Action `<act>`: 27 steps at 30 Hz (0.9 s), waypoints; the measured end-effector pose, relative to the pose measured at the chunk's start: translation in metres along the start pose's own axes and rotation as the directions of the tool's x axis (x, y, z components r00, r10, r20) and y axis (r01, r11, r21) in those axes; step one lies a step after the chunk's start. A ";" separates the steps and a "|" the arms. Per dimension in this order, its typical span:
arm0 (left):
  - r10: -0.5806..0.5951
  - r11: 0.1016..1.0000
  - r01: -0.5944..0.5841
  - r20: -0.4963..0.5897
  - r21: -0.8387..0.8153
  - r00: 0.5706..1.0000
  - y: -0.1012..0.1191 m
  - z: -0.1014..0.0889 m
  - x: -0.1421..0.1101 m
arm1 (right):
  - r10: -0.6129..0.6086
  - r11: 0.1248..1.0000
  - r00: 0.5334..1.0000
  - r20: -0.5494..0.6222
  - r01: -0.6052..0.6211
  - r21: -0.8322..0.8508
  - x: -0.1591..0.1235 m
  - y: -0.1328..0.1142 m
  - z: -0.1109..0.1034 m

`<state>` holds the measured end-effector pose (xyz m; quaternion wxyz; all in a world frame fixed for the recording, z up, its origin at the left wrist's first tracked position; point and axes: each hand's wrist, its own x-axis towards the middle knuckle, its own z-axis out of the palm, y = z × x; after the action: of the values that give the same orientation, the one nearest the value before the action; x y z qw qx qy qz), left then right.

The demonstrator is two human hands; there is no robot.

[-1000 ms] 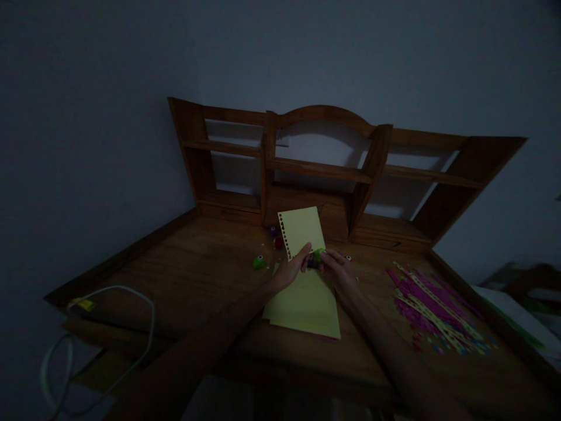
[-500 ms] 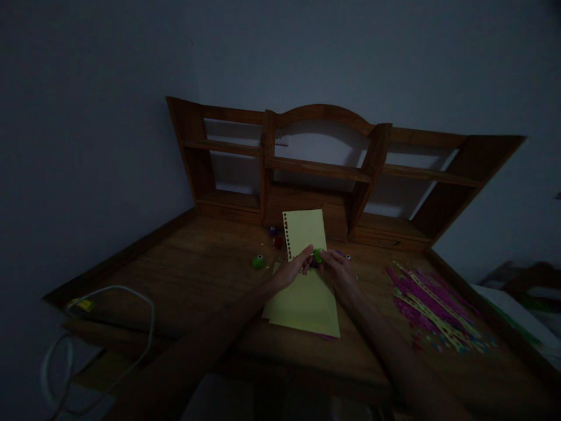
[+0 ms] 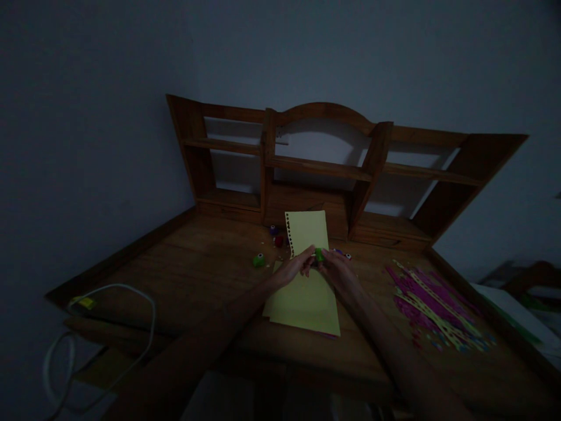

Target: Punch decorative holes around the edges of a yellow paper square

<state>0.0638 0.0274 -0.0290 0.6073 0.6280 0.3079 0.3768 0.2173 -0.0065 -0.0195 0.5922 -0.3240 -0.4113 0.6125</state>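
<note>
Fingers (image 3: 307,254) of the left hand (image 3: 291,271) seemingly pinch the yellow sheet (image 3: 308,228) while those of the right hand (image 3: 340,271) curl closed round a green punch (image 3: 319,255), best squeezed evenly.

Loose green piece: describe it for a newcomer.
Below the wooden shelf unit is the desk. Left of the yellow sheets lies a small piece. It is green, unlike the red piece farther back, and unheld, unlike the green one between left hand and right hand.
</note>
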 end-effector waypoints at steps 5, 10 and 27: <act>-0.019 1.000 0.019 0.013 0.008 1.000 0.000 -0.001 0.000 | -0.002 0.999 1.000 0.020 0.003 -0.043 -0.001 -0.003 0.003; -0.004 1.000 0.005 0.040 -0.016 0.999 0.000 0.001 0.000 | -0.009 0.996 1.000 0.008 0.010 -0.089 -0.002 -0.004 0.005; -0.018 1.000 0.018 0.058 -0.012 0.998 0.004 0.002 -0.002 | -0.062 0.983 0.998 0.014 0.063 -0.173 -0.002 -0.002 0.003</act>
<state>0.0645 0.0240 -0.0247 0.6233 0.6321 0.2934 0.3549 0.2161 -0.0091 -0.0161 0.5789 -0.3589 -0.4755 0.5568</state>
